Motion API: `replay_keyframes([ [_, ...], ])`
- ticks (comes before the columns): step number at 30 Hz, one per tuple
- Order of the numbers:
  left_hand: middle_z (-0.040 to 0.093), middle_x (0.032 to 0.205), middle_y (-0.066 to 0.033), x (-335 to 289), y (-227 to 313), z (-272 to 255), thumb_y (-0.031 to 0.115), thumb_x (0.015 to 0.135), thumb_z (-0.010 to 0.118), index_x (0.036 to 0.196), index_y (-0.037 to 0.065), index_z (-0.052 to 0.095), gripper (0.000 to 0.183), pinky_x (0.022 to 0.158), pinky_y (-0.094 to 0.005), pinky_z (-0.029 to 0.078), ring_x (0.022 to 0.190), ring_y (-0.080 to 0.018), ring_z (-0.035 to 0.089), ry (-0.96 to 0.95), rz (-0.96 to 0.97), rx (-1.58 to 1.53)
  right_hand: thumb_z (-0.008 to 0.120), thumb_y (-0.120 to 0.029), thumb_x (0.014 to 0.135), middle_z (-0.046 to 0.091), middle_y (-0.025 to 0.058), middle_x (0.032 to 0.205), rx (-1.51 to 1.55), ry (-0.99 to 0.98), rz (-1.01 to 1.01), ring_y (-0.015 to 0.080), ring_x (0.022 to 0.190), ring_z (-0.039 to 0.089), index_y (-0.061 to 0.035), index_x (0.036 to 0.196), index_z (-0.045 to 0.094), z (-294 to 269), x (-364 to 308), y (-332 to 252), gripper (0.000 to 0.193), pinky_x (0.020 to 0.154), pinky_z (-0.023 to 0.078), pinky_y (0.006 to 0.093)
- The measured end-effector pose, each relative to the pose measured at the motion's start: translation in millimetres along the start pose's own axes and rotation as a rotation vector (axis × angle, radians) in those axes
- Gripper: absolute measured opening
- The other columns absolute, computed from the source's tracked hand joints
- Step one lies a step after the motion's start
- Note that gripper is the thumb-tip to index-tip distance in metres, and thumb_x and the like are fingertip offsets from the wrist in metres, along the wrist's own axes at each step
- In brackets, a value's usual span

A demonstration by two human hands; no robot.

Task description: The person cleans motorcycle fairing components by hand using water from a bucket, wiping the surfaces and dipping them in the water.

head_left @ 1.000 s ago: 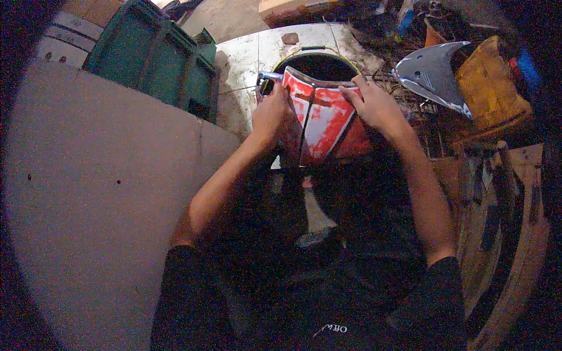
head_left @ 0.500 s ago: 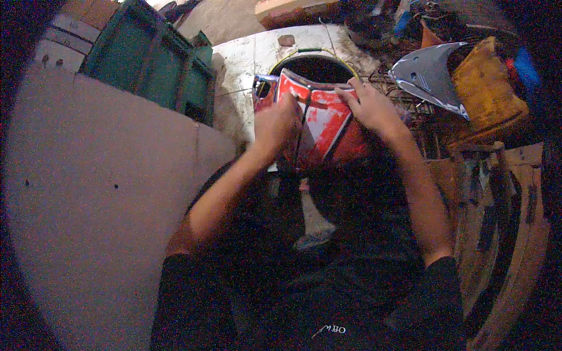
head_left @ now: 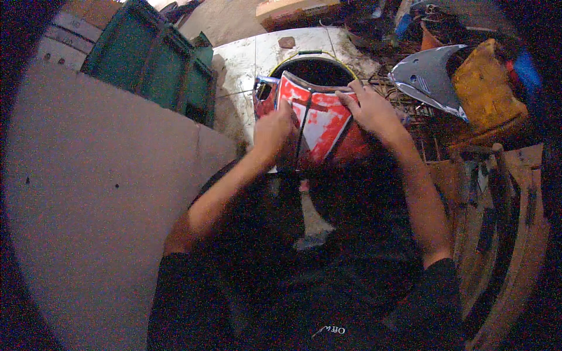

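Observation:
A curved red panel [head_left: 338,130] with patchy white areas and black lines, like a motorcycle body part, rests upright above my lap. My right hand [head_left: 374,114] grips its upper right rim, fingers over the edge. Against the panel's left part is my left hand [head_left: 272,133], its fingers curled closed; whatever they hold, if anything, is hidden. Just beyond the panel stands a black bucket [head_left: 319,69] with a yellow rim or handle, partly covered by it. Another piece with an oval hole [head_left: 264,92] shows at the panel's left side.
To the left are a large grey board [head_left: 105,164] and a green metal cabinet [head_left: 149,61]. A grey fairing [head_left: 430,76] and a worn yellow piece [head_left: 490,88] lie at the right among clutter. Wooden boards [head_left: 527,193] stand lower right. A small stone [head_left: 287,42] sits on white tiles [head_left: 237,64].
My left hand has shifted slightly down the panel toward me. My right hand keeps its place on the rim, and the panel has barely moved.

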State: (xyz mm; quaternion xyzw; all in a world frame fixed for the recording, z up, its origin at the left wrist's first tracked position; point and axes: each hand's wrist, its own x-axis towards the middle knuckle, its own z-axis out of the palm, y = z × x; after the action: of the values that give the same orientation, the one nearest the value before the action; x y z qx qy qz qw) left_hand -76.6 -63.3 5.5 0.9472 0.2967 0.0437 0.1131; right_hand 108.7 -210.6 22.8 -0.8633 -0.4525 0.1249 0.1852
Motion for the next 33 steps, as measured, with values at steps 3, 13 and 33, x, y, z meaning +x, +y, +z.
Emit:
replay_keyframes([
  [3,0.065,0.070,-0.0205,1,5,-2,0.019,0.083,0.052,0.096,0.001,0.049,0.022,0.058,-0.0484,0.052,0.067,-0.0368,0.066,-0.065,-0.026,0.118,0.042,-0.047,0.095,0.056,0.0273,0.113,-0.018,-0.001,-0.015,0.0416,0.107,0.054,-0.0027,0.116,0.048,1,-1,-2,0.049,0.090,0.043,0.0471],
  [13,0.065,0.070,-0.0200,0,8,-2,0.020,0.083,0.049,0.094,0.001,0.052,0.022,0.054,-0.0479,0.052,0.062,-0.0366,0.066,-0.006,-0.025,0.105,0.040,-0.046,0.095,0.056,0.0276,0.112,-0.003,0.010,-0.020,0.0435,0.105,0.054,-0.0058,0.115,0.044,6,1,4,0.046,0.089,0.043,0.0486],
  [33,0.064,0.075,-0.0171,16,-13,13,0.015,0.085,0.047,0.093,0.003,0.050,0.014,0.058,-0.0457,0.052,0.067,-0.0325,0.066,0.254,0.103,0.117,0.043,-0.045,0.094,0.056,0.0287,0.109,0.049,0.036,-0.072,0.0463,0.103,0.054,-0.0047,0.115,0.047,3,0,-7,0.046,0.086,0.043,0.0515],
])
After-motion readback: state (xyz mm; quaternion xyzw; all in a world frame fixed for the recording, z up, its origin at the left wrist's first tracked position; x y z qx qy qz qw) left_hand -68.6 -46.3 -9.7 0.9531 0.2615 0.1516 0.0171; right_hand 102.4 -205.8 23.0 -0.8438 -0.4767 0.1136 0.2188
